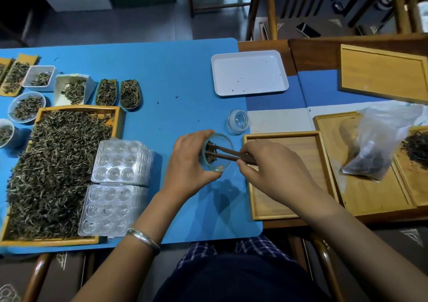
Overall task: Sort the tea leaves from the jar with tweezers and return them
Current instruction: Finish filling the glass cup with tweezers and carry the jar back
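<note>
Both hands work over the blue counter [162, 70]: my left hand [185, 163] curls round the one tilted glass jar [216, 152], my right hand [266, 165] pinches one pair of wooden tweezers [228, 154], tips inside among tea leaves [210, 152]. One glass lid [238, 120] sits beyond; two blister trays [118, 186] left. Leaves partly hidden by fingers.

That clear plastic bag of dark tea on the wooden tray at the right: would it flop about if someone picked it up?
Probably. The clear plastic bag looks thin and crumpled, so it should sag. Its dark tea sits bunched at the lower end, so that end would likely hang down. It seems light, lying slack on the wooden tray.
</note>
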